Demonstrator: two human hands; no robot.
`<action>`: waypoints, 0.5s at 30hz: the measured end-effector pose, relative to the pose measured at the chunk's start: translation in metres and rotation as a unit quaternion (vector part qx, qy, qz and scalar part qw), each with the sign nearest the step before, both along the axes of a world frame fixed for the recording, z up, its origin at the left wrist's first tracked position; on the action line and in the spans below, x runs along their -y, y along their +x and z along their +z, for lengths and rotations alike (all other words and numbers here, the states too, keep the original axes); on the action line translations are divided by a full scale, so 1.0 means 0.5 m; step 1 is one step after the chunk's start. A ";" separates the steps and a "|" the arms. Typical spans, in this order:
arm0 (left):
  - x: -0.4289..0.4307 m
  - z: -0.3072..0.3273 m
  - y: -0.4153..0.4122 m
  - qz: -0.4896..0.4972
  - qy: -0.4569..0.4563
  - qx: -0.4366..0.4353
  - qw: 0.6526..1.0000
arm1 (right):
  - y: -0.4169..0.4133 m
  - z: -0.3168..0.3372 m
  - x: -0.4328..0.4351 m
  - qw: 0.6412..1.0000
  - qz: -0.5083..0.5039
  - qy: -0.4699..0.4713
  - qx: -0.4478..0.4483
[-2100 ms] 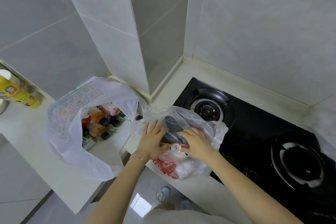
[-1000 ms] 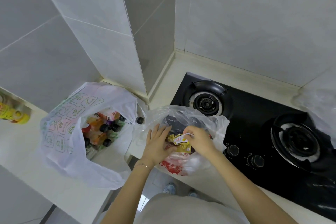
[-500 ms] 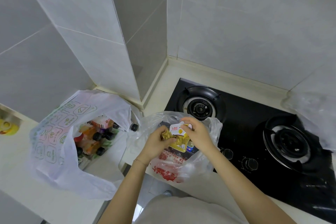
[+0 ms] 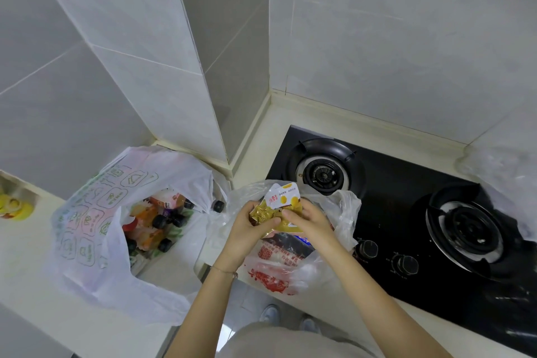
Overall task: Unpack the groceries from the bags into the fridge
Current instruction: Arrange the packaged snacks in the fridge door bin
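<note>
Holding a gold foil packet between them, both hands hover just above the mouth of the clear bag with red print. That bag stands at the near edge of the tabletop, and its plastic laps over the left edge of the black gas hob. I see the left hand curled round the crinkled left end of the packet, thumb on top. The right hand pinches the right end, thumb and fingers closed on the foil. A white card label with yellow spots sticks up from the packet's far side. Under the hands, more goods lie inside the clear bag, too dark and blurred for me to tell what they are. To the left, apart from the hands, a white bag with green print lies open on the tabletop, with bottles with black caps inside it. A thin bracelet circles the left wrist. At the far right, a crumpled clear bag rests at the hob's edge.
</note>
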State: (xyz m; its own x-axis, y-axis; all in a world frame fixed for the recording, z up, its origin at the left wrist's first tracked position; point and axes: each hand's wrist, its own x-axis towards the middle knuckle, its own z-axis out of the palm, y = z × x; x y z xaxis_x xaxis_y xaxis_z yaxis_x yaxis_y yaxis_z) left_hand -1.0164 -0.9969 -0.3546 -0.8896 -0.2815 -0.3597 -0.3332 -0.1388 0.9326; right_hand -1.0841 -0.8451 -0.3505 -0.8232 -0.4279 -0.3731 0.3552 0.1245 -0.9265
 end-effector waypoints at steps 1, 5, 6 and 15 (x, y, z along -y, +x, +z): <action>0.006 -0.001 0.004 -0.003 -0.001 0.002 1.000 | 0.000 0.000 0.001 1.000 -0.018 -0.005 0.004; 0.033 0.001 0.025 0.008 -0.027 0.010 1.000 | 0.004 -0.001 0.007 0.998 -0.056 -0.008 0.004; 0.038 0.005 0.030 0.015 -0.029 0.012 0.999 | 0.007 -0.001 0.008 0.998 -0.062 -0.006 0.007; -0.019 0.039 0.184 0.192 -0.011 0.007 0.981 | 0.061 0.008 -0.006 0.991 0.126 -0.016 0.031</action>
